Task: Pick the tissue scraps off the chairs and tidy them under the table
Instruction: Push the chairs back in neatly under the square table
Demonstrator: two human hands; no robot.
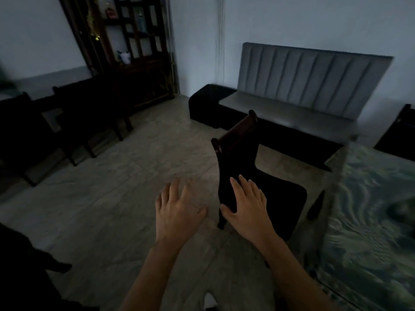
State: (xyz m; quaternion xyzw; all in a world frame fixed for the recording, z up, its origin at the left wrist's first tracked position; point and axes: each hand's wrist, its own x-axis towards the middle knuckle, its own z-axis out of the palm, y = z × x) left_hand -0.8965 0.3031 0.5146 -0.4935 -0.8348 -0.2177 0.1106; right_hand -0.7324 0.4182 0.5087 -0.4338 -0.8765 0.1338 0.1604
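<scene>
The room is dim. A dark wooden chair (238, 151) with a black seat stands in the middle right, next to the table (370, 221) with its green swirled top at the right edge. My right hand (247, 203) hovers with fingers spread over the chair's back and seat corner. My left hand (177, 207) is held out beside it over the floor, fingers apart and holding nothing. No tissue scrap shows on this seat. A small pale patch (210, 299) lies on the floor near the bottom edge; what it is cannot be told.
A grey padded bench (303, 86) stands against the far wall. More dark chairs (67, 122) line the left side. A dark wooden cabinet (132, 48) fills the back left corner. Pale stone floor (112, 198) spreads between them.
</scene>
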